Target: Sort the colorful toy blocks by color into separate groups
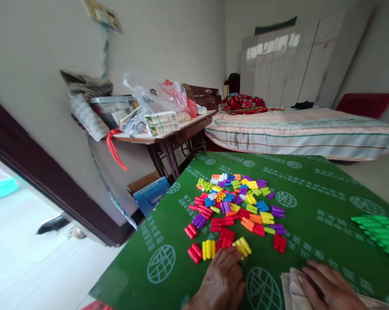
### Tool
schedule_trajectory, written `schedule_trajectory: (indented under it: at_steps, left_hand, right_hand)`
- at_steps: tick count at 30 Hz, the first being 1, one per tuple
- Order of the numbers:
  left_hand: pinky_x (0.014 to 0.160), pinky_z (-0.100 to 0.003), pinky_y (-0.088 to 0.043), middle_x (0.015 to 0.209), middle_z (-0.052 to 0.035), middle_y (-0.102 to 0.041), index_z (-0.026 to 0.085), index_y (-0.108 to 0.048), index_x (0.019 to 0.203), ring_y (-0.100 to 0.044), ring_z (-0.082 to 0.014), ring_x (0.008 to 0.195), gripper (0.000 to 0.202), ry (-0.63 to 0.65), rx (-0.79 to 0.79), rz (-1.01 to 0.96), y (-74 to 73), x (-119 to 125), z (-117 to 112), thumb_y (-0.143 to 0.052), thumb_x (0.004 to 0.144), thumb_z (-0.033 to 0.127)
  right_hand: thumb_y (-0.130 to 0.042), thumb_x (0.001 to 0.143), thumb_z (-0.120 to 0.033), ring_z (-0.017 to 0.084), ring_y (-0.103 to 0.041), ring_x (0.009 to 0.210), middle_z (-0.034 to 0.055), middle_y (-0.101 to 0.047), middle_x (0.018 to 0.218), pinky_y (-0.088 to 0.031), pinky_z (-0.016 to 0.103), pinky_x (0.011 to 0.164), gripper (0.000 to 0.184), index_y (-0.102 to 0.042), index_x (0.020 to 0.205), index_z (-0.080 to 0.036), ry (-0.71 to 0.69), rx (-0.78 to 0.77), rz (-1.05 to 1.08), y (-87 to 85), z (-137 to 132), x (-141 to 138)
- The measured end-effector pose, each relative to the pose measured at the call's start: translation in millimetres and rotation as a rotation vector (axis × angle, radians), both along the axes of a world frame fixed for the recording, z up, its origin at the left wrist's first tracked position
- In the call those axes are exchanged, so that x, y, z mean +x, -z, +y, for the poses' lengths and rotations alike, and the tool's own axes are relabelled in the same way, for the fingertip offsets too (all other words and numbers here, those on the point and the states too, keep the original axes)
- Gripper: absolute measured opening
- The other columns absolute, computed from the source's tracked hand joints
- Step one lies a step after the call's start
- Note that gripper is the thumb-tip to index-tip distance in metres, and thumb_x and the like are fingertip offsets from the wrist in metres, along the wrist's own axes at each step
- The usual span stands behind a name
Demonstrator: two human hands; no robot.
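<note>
A heap of small plastic building pieces (236, 206) in red, yellow, purple, blue, orange and green lies on a green table cover (310, 193) printed with globe marks. My left hand (220, 280) rests at the heap's near edge, fingers curled and pressed together, their tips touching red and yellow pieces (225, 246). My right hand (330, 286) lies flat with fingers stretched out on a pale cloth (293, 292) at the table's near edge. A bright green assembled strip of pieces (380, 230) lies at the right edge.
A cluttered wooden side table (168, 133) with bags and boxes stands at the left wall. A bed (297, 129) with a striped cover is behind, white wardrobes (288, 60) beyond it. A blue box (151, 193) sits on the floor by the table. An open doorway is at left.
</note>
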State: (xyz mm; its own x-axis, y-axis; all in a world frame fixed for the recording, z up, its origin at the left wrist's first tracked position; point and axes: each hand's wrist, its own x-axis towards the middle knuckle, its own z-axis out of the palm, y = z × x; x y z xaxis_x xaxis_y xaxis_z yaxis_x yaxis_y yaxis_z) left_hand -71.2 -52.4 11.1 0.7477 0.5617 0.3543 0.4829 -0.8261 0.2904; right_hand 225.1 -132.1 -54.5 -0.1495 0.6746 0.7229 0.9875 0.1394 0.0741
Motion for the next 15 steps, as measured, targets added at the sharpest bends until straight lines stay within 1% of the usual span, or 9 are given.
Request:
schedule_trajectory:
  at_steps: [2, 5, 12, 15]
  left_hand:
    - [0.105, -0.044, -0.048, 0.128, -0.0064, -0.061, 0.019, -0.059, 0.087, -0.053, -0.0255, 0.123, 0.010, -0.020, -0.035, 0.034, -8.2, -1.0, -0.9, -0.057, 0.078, 0.017]
    - [0.106, -0.044, -0.048, 0.128, -0.0066, -0.061, 0.019, -0.059, 0.089, -0.053, -0.0249, 0.123, 0.012, -0.046, -0.044, 0.055, -15.0, -1.7, -0.6, -0.054, 0.079, 0.015]
    - [0.103, -0.044, -0.051, 0.123, -0.0088, -0.063, 0.018, -0.059, 0.093, -0.056, -0.0244, 0.120, 0.017, -0.044, 0.021, 0.084, -18.1, -3.2, 9.7, -0.048, 0.083, 0.012]
    - [0.101, -0.046, -0.051, 0.122, -0.0097, -0.063, 0.018, -0.059, 0.092, -0.057, -0.0254, 0.119, 0.017, -0.049, 0.034, 0.094, -21.1, -1.8, 15.7, -0.046, 0.085, 0.011]
  right_hand:
    - [-0.036, 0.096, -0.048, 0.020, -0.066, 0.080, 0.0074, -0.072, 0.089, -0.049, 0.032, 0.077, 0.053, -0.076, 0.078, -0.019, 0.063, -0.017, 0.041, -7.6, -1.6, -9.0]
    - [-0.035, 0.097, -0.048, 0.021, -0.065, 0.084, 0.0073, -0.072, 0.092, -0.049, 0.032, 0.078, 0.052, -0.075, 0.081, -0.019, 0.100, -0.064, 0.072, -10.9, -3.8, -14.7]
    - [-0.036, 0.096, -0.048, 0.023, -0.064, 0.090, 0.0086, -0.071, 0.099, -0.049, 0.036, 0.082, 0.050, -0.075, 0.086, -0.019, 0.151, -0.148, 0.153, -5.6, -7.1, -15.0]
    - [-0.038, 0.096, -0.047, 0.025, -0.063, 0.093, 0.0091, -0.071, 0.102, -0.049, 0.038, 0.085, 0.047, -0.075, 0.089, -0.019, 0.166, -0.192, 0.177, -5.6, -8.1, -16.5]
